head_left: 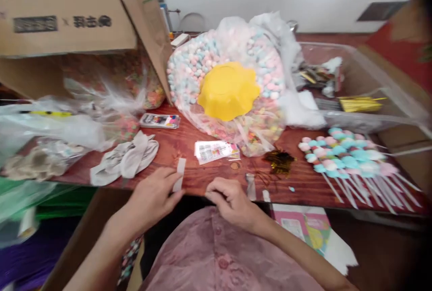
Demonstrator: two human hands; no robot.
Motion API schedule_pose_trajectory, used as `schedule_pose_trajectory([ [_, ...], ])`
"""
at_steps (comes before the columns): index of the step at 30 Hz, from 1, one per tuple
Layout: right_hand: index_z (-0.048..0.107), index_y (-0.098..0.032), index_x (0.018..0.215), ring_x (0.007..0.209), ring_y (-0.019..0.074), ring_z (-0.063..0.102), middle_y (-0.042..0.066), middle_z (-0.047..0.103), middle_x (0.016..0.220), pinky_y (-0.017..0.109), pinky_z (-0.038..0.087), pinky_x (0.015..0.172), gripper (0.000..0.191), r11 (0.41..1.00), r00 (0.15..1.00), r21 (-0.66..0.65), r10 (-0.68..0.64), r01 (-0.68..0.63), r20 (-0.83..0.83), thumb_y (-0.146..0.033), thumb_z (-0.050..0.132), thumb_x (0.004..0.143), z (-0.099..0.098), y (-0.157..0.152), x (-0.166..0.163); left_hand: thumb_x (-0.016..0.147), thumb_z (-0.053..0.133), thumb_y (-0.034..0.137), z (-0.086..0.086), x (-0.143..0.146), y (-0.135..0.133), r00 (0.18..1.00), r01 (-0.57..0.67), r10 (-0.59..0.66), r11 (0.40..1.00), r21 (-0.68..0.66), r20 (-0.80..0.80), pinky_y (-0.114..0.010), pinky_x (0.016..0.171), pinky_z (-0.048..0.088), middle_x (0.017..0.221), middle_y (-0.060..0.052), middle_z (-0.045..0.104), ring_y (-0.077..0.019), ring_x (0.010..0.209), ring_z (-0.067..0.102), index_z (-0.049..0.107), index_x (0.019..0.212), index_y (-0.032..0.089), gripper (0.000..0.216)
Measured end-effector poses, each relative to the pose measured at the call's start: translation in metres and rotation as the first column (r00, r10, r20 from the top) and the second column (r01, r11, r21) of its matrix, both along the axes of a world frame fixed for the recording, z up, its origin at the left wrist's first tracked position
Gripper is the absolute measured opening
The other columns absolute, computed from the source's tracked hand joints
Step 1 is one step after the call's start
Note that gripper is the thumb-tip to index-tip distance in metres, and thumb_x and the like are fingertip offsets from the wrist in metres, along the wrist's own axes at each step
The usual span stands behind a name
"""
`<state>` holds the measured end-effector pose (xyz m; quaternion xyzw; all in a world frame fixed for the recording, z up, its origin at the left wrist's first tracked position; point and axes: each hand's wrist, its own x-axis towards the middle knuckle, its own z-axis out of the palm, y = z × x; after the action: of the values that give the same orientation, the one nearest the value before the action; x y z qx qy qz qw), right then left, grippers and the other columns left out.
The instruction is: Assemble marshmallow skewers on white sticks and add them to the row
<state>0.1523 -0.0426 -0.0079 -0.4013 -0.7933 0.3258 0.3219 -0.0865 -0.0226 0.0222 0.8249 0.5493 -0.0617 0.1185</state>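
Observation:
My left hand (pixel 153 198) is at the table's front edge, thumb and fingers closed around a narrow pale strip (pixel 181 171); whether it is paper or plastic I cannot tell. A short way to the right, my right hand (pixel 232 201) has its fingers curled in a pinch, and anything in it is hidden. Beyond the hands lies a small stack of printed cards (pixel 214 151). Gold twist ties (pixel 279 161) are spread to the right of the cards. Near my right hand is another small pale strip (pixel 250 186). Marshmallow skewers (pixel 351 156) on white sticks lie in a pile at the right.
A yellow wavy-rimmed bowl (pixel 229 90) sits upside down on a large bag of pastel candies (pixel 194 65). An open cardboard box (pixel 67 25) stands at the back left, with grey gloves (pixel 126 160) before it. A clear plastic bin (pixel 351 50) is back right.

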Motion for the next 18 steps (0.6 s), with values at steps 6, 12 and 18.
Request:
schedule_pose_trajectory([
  [6, 0.063, -0.019, 0.083, 0.071, 0.0180, 0.059, 0.006, 0.067, 0.078, 0.031, 0.045, 0.067, 0.022, 0.915, 0.929, 0.298, -0.330, 0.272, 0.166, -0.013, 0.043, 0.092, 0.004, 0.002, 0.065, 0.087, 0.044, 0.006, -0.032, 0.144, 0.074, 0.946, 0.323, -0.312, 0.934, 0.153, -0.094, -0.037, 0.077, 0.049, 0.106, -0.018, 0.062, -0.0297, 0.101, 0.058, 0.065, 0.104, 0.007, 0.027],
  [12, 0.067, -0.017, 0.085, 0.077, 0.0195, 0.059, 0.008, 0.068, 0.080, 0.030, 0.041, 0.071, 0.022, 0.493, 0.311, 0.650, -0.870, 0.578, 0.383, -0.025, 0.049, 0.093, -0.011, -0.017, 0.206, 0.089, 0.041, 0.003, -0.052, 0.146, 0.081, 0.928, 0.361, -0.337, 0.918, 0.164, -0.160, -0.034, 0.076, 0.047, 0.100, -0.017, 0.061, -0.0272, 0.097, 0.058, 0.065, 0.102, 0.007, 0.028],
  [18, 0.069, -0.015, 0.090, 0.076, 0.0254, 0.060, 0.014, 0.069, 0.083, 0.034, 0.036, 0.062, 0.024, 0.506, 0.028, 0.577, -0.767, 0.641, 0.641, -0.024, 0.047, 0.090, -0.025, -0.021, 0.245, 0.088, 0.041, 0.003, -0.051, 0.136, 0.082, 0.952, 0.301, -0.289, 0.943, 0.139, -0.101, -0.036, 0.076, 0.048, 0.101, -0.016, 0.061, -0.0283, 0.099, 0.057, 0.064, 0.103, 0.008, 0.028],
])
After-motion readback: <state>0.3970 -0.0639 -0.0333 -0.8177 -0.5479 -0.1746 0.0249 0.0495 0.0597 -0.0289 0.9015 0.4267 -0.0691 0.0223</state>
